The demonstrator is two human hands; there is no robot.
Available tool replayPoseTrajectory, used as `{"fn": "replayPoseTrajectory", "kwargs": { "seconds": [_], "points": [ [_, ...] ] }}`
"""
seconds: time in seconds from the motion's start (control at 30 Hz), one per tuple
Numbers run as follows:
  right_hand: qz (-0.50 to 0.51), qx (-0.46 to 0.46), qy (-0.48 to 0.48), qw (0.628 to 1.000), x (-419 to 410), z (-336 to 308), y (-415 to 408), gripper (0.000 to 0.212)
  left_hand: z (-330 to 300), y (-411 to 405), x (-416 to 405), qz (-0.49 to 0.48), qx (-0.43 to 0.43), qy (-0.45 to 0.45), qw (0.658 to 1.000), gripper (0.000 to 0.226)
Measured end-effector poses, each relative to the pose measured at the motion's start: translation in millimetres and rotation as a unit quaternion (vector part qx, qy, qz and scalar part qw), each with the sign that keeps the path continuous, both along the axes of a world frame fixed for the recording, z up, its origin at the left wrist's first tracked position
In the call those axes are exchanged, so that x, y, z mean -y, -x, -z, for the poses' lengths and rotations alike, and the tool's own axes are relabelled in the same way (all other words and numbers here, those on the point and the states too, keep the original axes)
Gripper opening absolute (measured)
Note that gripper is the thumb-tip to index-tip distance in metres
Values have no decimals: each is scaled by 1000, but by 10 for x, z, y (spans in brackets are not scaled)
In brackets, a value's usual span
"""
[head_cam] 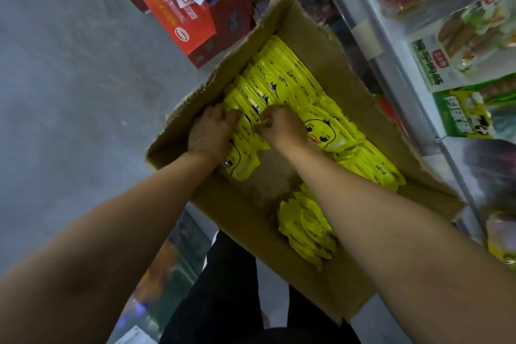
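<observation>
Head view: flat yellow duck-print plastic packets (240, 167) at the far left of the open brown cardboard box (321, 45) are gripped by the left hand (208, 133) and pinched by the right hand (282, 126), so a few could easily get dropped if lifted loosely.

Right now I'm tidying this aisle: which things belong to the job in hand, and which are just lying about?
In the job: yellow duck packets, cardboard box holding them, left hand and right hand gripping them.
Lying about: red gift boxes, green food packs.
</observation>
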State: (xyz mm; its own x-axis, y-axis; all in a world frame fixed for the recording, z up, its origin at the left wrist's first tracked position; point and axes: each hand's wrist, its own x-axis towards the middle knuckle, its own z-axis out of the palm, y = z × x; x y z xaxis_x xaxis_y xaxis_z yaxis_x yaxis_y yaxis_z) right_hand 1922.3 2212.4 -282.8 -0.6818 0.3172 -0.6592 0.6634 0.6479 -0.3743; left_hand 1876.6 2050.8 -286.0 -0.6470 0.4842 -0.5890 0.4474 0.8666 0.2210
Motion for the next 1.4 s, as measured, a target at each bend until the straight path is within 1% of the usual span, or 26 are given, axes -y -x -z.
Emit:
{"fn": "replayPoseTrajectory", "kwargs": {
  "seconds": [0.1,0.23,0.37,0.47,0.53,0.6,0.67,0.73,0.83,0.9,1.0,1.07,1.13,1.2,1.27,1.3,1.33,1.4],
  "points": [
    [-4,9,-19,1000,19,45,13,23,26,29,-47,29,-13,18,999,50],
    [18,-23,7,1000,-19,3,-84,12,11,59,-22,66,3,39,997,37],
    [62,-51,52,995,-136,-140,-298,8,-47,45,-2,87,30,30,995,38],
    [82,-61,81,991,-229,-278,-495,10,-146,52,-20,82,61,40,994,37],
    [103,-68,89,988,-299,-353,-621,10,-212,40,-29,77,74,65,992,39],
    [121,-69,95,986,-376,-419,-736,14,-264,22,-29,107,80,97,986,37],
    [133,-75,101,983,-474,-484,-850,26,-325,-23,-35,137,58,118,982,28],
    [138,-82,99,982,-570,-582,-966,33,-406,-91,-51,143,37,127,981,24],
    [160,-105,84,978,-721,-771,-1176,34,-622,-210,-148,126,42,100,986,19],
    [180,-131,68,972,-836,-936,-1363,31,-795,-338,-260,84,76,44,993,21],
    [208,-203,75,954,-1051,-1242,-1750,26,-1148,-669,-505,28,122,-68,990,20],
    [223,-236,64,944,-1213,-1517,-2097,26,-1439,-988,-705,27,137,-123,983,17],
    [249,-267,61,929,-1355,-1820,-2522,24,-1688,-1364,-906,53,146,-159,975,30],
    [283,-305,85,905,-1482,-2138,-2994,17,-1918,-1773,-1115,55,146,-169,973,42],
    [321,-330,104,882,-1572,-2489,-3474,13,-2144,-2215,-1324,54,125,-183,974,39],
    [345,-347,118,864,-1617,-2671,-3734,12,-2271,-2449,-1445,61,120,-202,970,36],
    [373,-370,145,838,-1657,-2861,-3989,12,-2426,-2685,-1569,64,121,-221,966,34],
    [427,-400,238,775,-1725,-3239,-4502,10,-2754,-3154,-1815,70,128,-250,957,38]
  ]
}}
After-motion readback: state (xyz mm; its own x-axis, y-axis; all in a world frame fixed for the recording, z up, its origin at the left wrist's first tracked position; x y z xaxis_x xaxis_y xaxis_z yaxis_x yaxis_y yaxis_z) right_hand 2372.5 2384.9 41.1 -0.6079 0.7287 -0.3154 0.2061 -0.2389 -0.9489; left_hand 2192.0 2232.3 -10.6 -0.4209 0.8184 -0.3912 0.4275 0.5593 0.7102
